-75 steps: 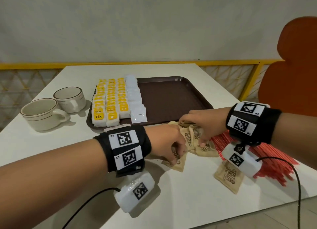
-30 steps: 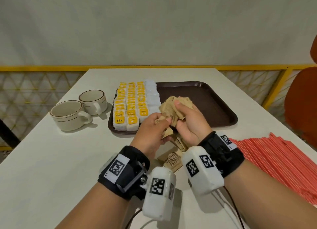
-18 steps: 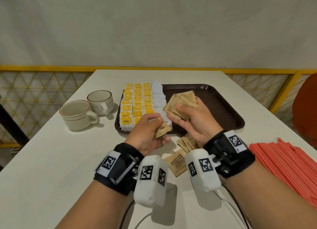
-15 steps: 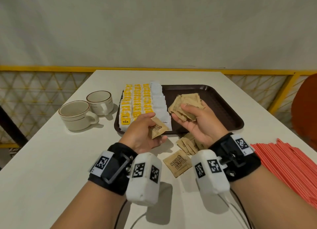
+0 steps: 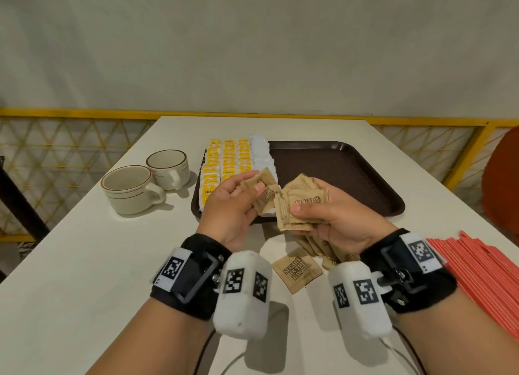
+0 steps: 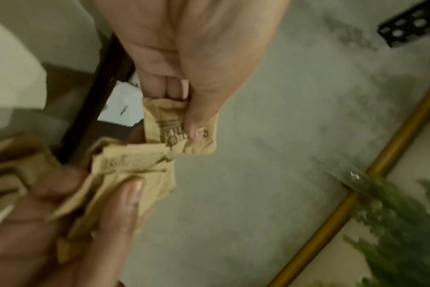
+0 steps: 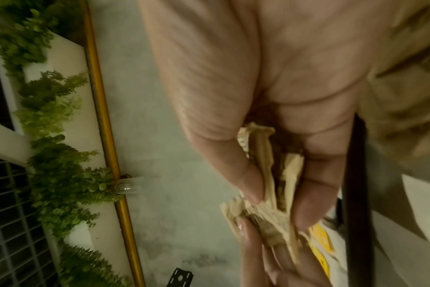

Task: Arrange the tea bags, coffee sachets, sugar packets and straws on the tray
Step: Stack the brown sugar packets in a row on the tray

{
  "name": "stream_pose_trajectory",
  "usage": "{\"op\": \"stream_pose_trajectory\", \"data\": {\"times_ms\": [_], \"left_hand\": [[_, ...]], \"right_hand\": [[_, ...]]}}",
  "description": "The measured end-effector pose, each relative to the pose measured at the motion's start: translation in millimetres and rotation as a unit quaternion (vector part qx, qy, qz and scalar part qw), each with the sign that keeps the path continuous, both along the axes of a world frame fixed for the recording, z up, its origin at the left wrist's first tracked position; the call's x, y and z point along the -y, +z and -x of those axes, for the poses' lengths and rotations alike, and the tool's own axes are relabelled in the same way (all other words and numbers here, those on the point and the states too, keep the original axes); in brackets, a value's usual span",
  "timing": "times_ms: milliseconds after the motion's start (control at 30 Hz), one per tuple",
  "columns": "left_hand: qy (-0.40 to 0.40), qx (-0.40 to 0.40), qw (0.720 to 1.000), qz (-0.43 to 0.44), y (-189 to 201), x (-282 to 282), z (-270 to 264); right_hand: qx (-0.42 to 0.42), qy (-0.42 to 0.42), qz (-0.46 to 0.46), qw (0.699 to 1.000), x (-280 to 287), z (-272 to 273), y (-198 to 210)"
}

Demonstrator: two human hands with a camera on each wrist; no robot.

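Both hands are raised over the near rim of the brown tray (image 5: 345,178). My left hand (image 5: 251,185) pinches one brown sugar packet (image 5: 264,196) (image 6: 184,134) between thumb and fingers. My right hand (image 5: 309,206) grips a bunch of sugar packets (image 5: 302,203) (image 7: 265,170), thumb on top. The single packet's edge touches the bunch. More sugar packets (image 5: 297,270) lie loose on the table under my wrists. Yellow tea bags (image 5: 224,161) and white coffee sachets (image 5: 259,153) stand in rows on the tray's left side. Red straws (image 5: 483,273) lie heaped at the right.
Two cream cups (image 5: 129,188) (image 5: 168,168) stand left of the tray on the white table (image 5: 70,262). The tray's right part is bare. A yellow railing (image 5: 463,122) runs behind the table and an orange chair (image 5: 502,183) is at the far right.
Both hands lifted sugar packets off the table. In the last half second the left hand brought its single packet up against the bunch in the right hand.
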State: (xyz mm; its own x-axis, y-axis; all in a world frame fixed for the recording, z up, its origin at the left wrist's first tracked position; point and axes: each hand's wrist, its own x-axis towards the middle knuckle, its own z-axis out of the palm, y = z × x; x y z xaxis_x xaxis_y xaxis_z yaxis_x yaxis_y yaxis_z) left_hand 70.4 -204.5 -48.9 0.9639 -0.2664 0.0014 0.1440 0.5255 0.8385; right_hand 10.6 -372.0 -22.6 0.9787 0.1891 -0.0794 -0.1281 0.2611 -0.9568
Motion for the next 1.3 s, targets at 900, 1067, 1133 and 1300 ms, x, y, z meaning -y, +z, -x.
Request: {"op": "stream_pose_trajectory", "data": {"times_ms": [900, 1067, 1133, 1300], "left_hand": [[-0.055, -0.054, 0.993, -0.089, -3.3, 9.1, 11.5], [-0.028, -0.047, 0.995, -0.077, -0.5, 3.9, 7.4], [-0.02, -0.062, 0.996, -0.055, 1.4, 1.5, 4.1], [-0.013, -0.112, 0.993, 0.039, 7.0, -6.8, -2.8]], "right_hand": [[0.006, -0.092, -0.09, 0.992, -9.2, -5.3, -6.8], [-0.002, -0.111, -0.087, 0.99, -6.3, -5.7, -6.0], [-0.008, -0.137, -0.09, 0.986, -3.4, -6.9, -5.6], [-0.005, -0.2, -0.105, 0.974, 3.6, -9.6, -3.8]]}}
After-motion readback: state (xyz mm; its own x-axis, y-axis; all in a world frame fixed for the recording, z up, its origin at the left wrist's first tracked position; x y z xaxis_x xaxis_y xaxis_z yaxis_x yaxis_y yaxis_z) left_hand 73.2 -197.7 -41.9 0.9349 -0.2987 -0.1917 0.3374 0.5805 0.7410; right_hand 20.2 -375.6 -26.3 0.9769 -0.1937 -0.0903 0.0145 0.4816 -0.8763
